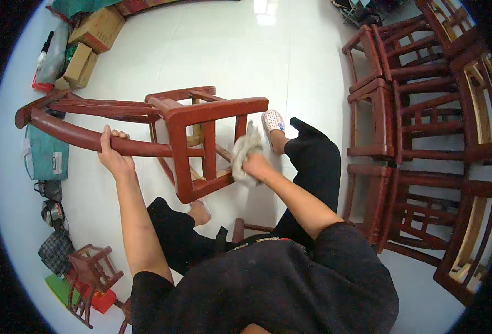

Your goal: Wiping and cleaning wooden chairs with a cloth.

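A reddish-brown wooden chair is tipped on its side before me, its back pointing left and its leg frame towards my right. My left hand grips a curved back post of the chair, thumb on top and fingertips showing beyond it. Bunched in my right hand is a pale grey cloth, against the lower end of the chair's leg frame. The cloth covers part of that corner and most of my right fingers.
Stacked wooden chairs line the right side. Cardboard boxes, a teal bag and a small wooden chair stand along the left wall. My slippered foot is just right of the chair on the glossy tile floor.
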A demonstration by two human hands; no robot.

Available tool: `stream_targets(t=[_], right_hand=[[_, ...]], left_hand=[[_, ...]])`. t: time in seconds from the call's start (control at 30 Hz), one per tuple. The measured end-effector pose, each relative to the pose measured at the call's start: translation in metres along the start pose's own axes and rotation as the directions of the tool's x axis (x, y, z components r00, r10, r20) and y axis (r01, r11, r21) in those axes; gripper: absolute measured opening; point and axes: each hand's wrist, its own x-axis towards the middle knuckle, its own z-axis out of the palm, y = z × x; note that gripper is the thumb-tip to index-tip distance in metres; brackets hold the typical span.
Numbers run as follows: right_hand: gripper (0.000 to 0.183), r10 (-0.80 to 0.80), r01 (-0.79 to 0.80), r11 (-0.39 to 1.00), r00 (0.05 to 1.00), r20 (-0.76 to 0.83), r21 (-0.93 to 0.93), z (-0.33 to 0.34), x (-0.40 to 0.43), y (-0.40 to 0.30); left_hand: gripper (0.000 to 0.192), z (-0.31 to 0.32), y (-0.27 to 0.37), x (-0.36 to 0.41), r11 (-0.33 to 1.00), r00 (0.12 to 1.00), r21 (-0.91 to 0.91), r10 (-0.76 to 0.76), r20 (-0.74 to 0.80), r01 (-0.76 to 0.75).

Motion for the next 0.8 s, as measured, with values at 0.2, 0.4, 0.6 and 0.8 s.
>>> stream_targets(t=[0.2, 0.4, 0.6, 0.8], right_hand=[[0.031, -0.080, -0.057, 0.507, 0.990, 0.113, 0.860, -0.001, -0.016, 0.005], [0.032, -0.104, 0.292, 0.628, 0.950, -0.294, 0.721, -0.014, 0.002, 0.024], [0.029, -0.346, 0.583, 0.659, 0.796, -0.497, 0.475, -0.037, -0.039, -0.025], [0.034, -0.566, 0.759, 0.630, 0.594, -0.572, 0.166, -0.073, -0.036, -0.068]], left_hand=[[0.020, 0.036, -0.011, 0.015, 0.924, 0.883, -0.200, -0.224, 0.413, 0.327], [0.022, 0.097, -0.054, 0.015, 0.979, 0.987, -0.141, -0.131, 0.097, 0.144], [0.024, 0.135, -0.084, -0.025, 0.999, 0.989, 0.049, -0.012, 0.146, 0.005], [0.022, 0.127, -0.089, -0.104, 0.939, 0.885, 0.340, -0.123, 0.449, -0.042]])
